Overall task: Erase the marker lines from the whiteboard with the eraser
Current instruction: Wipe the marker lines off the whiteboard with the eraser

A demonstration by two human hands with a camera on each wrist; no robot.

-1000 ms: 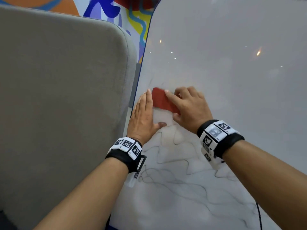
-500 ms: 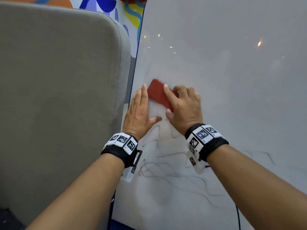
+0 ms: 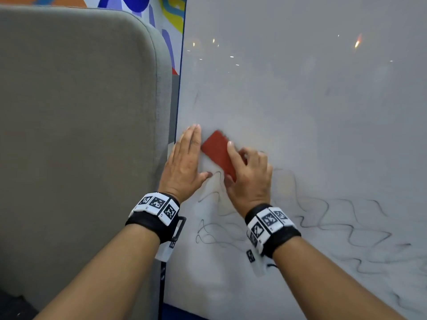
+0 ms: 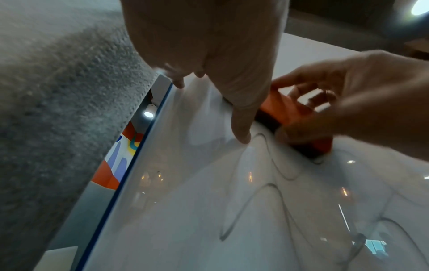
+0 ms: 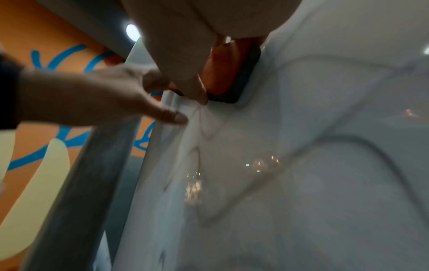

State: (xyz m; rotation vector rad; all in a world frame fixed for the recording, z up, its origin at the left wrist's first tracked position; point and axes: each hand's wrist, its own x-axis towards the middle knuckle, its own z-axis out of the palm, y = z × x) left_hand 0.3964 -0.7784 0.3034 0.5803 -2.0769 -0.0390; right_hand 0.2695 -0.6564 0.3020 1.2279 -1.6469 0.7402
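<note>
A red eraser [image 3: 217,151] with a dark felt base lies flat against the whiteboard [image 3: 300,107] near its left edge. My right hand [image 3: 249,179] grips the eraser [image 5: 223,73], thumb on one side and fingers curled over the other. My left hand [image 3: 184,162] presses flat on the board just left of the eraser [image 4: 290,111], fingers straight, thumb out toward it. Wavy dark marker lines [image 3: 335,225] run across the board below and to the right of both hands; a faint line [image 4: 274,161] passes by my left thumb.
A grey upholstered panel [image 3: 80,135] stands right beside the board's blue-trimmed left edge [image 3: 178,112]. A colourful mural [image 3: 166,17] shows behind, at the top. The board's upper area carries only faint smudges and light reflections.
The eraser has turned steeper and slid slightly toward my left hand under my right hand. The view has shifted, so more wavy lines show at the lower right. My left hand stays planted.
</note>
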